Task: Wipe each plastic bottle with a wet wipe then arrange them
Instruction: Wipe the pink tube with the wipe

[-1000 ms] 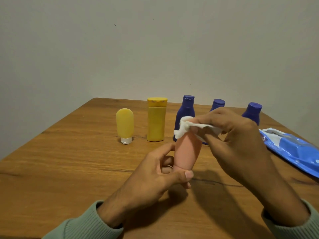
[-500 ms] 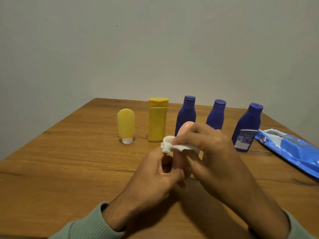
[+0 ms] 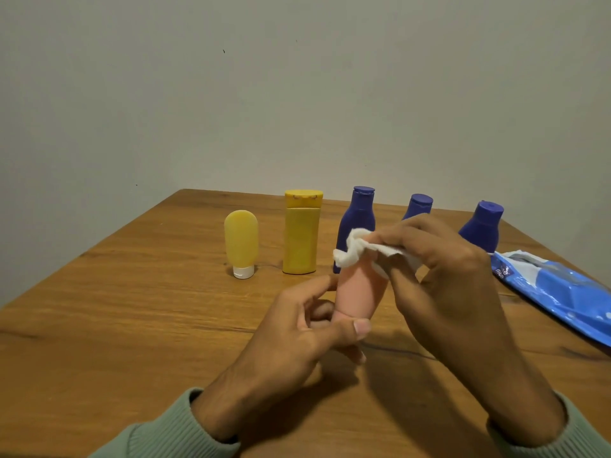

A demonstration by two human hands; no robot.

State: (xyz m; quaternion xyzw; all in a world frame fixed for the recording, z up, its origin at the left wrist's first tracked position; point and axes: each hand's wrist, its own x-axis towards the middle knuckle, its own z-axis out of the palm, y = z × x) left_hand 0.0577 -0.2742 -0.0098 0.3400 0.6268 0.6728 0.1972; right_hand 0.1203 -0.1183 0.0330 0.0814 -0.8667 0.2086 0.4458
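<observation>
Head view: left hand (image 3: 291, 328) pinches the base of the pink bottle (image 3: 358, 292), upright above the tabletop (image 3: 132, 309). Right hand (image 3: 439, 269) grips the wet wipe (image 3: 357, 249), pressing it on the bottle's top. Five bottles line up behind.

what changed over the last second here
The right hand slid the wet wipe down the pink bottle, then back up to its top. The left hand still grips its lower end. The row of bottles and wipes pack stayed put.
</observation>
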